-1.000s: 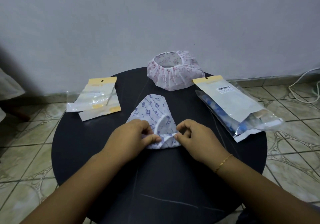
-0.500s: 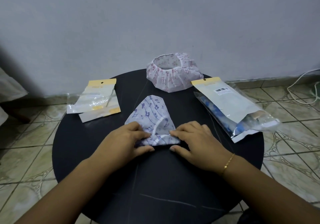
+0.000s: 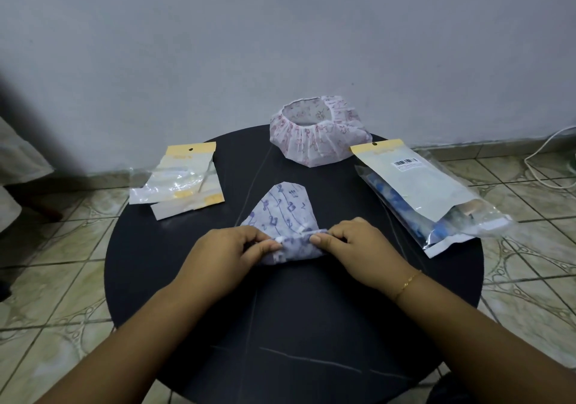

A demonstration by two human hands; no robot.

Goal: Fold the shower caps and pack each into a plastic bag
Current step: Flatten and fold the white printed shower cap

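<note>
Mid-fold on the blue-printed shower cap [image 3: 288, 208], lying at the centre of the round dark tabletop [image 3: 311, 325], directly ahead of both hands. Near edge already turned up into a short roll, running left to right; the rest tapering away toward the wall to a rounded, flattened tip. Left hand [image 3: 227, 252] pinching the left end of that roll, fingers [image 3: 266, 245] curled round the fabric. Right hand [image 3: 358, 244] gripping the right end likewise, thumb on top, a thin gold bracelet [image 3: 408, 280] at the wrist. Both equally near, one at each end, so probably another turn of the roll away from the body, along the cap's long axis toward the tip.

Beyond it, at the far edge, a pink-printed shower cap [image 3: 311, 146], unfolded, elastic opening upward. Well apart to the left, a small pile of empty plastic bags [image 3: 184, 182] with yellow header strips and hang holes; writing on them too faint to read. To the right, packed bags [image 3: 427, 194] with blue contents showing through, the top one bearing a barcode sticker [image 3: 406, 163] near its yellow header; small print beneath it illegible. No brand name readable anywhere.

Packing of this cap not yet begun; empty bags closer to the left hand.
</note>
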